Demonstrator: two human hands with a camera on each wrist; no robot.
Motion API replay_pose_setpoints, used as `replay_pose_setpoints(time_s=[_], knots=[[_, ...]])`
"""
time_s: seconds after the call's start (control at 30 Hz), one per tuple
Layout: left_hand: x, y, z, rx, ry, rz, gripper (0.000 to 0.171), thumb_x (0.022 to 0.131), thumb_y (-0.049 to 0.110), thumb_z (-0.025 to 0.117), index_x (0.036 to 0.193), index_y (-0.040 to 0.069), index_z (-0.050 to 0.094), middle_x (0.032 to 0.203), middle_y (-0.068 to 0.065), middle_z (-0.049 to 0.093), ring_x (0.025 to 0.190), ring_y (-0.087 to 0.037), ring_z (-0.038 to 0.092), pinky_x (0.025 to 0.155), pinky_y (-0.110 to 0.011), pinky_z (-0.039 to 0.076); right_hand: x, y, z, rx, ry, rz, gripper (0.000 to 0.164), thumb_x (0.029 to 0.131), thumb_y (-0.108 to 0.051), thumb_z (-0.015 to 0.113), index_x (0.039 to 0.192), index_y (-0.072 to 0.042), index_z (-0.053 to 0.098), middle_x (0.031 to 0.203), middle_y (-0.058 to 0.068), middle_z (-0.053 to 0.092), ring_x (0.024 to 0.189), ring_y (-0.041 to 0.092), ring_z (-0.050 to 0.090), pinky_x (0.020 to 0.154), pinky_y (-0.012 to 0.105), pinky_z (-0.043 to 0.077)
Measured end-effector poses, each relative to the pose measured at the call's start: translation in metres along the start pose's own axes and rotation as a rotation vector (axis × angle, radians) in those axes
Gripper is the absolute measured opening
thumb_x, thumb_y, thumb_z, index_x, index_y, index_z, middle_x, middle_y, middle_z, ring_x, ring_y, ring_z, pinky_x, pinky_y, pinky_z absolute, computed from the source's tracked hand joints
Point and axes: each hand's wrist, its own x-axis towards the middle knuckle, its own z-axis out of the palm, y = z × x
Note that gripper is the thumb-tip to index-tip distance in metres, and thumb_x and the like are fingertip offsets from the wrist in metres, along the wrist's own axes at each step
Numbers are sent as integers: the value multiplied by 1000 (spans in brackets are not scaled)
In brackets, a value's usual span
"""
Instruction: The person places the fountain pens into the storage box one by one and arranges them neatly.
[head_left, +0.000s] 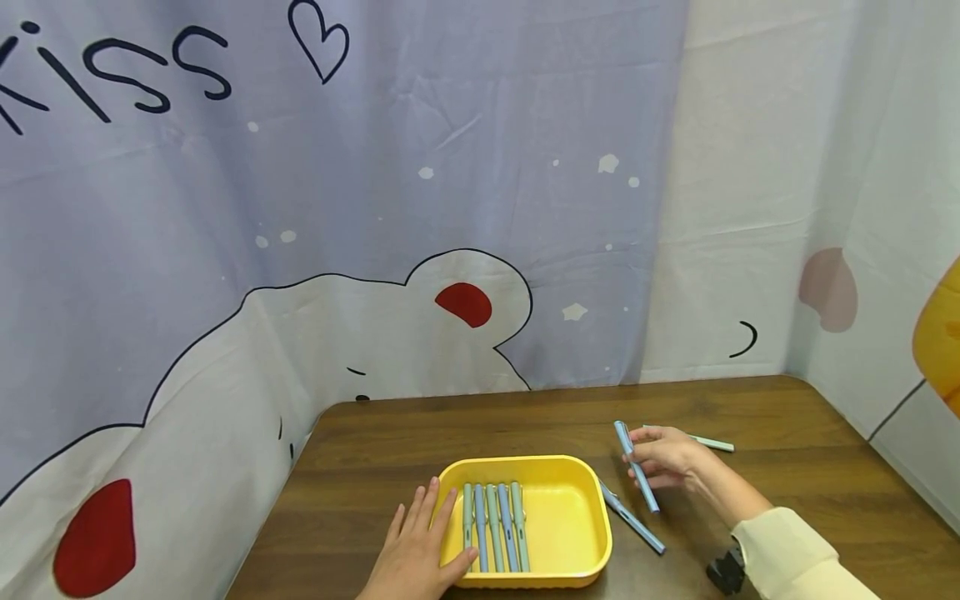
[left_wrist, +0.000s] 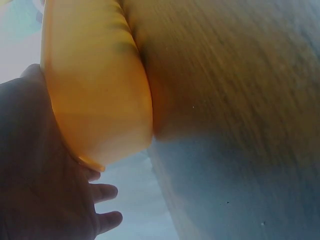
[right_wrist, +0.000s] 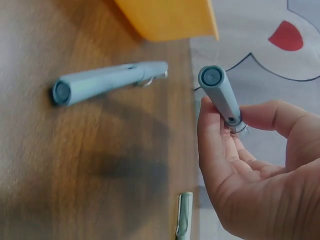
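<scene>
My left hand (head_left: 416, 546) rests on the left rim of a yellow tray (head_left: 566, 525), fingers spread and fairly straight. In the left wrist view this hand lies along the outside of the tray wall (left_wrist: 100, 85). Inside the tray, several green and blue pens (head_left: 493, 527) lie side by side toward the left. To the right of the tray my right hand (head_left: 667, 457) pinches a light blue pen (right_wrist: 220, 92) between thumb and fingers, above the table. Another blue pen (head_left: 633, 521) lies on the table between tray and right hand. A pale green pen (head_left: 716, 444) lies behind that hand, partly hidden.
The brown wooden table (head_left: 360, 467) meets a printed curtain (head_left: 480, 208) at its back edge; more fabric hangs at the left and right. A small black object (head_left: 726, 572) shows at the right sleeve (head_left: 795, 550).
</scene>
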Motion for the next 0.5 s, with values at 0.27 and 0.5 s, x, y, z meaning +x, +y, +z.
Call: replay_pose_setpoints(time_s=[0.27,0.5], knots=[[1,0,-1,-5,-6,-1,89,93,68,55,158,11,35,166,-21,23,149,-45,26,115,-70,20,-5,-7,7,29,-78,-47,66,89,-1,66,145,11,33,105,9,72,88,23,72,79,42,60],[2,-1,1,1,4,0,88,93,68,55,158,11,36,165,-20,24,149,-45,28,114,-70,21,-14,-17,14,39,-151,-101,70,92,-4,68,149,10,30,109,9,68,95,26,71,82,45,60]])
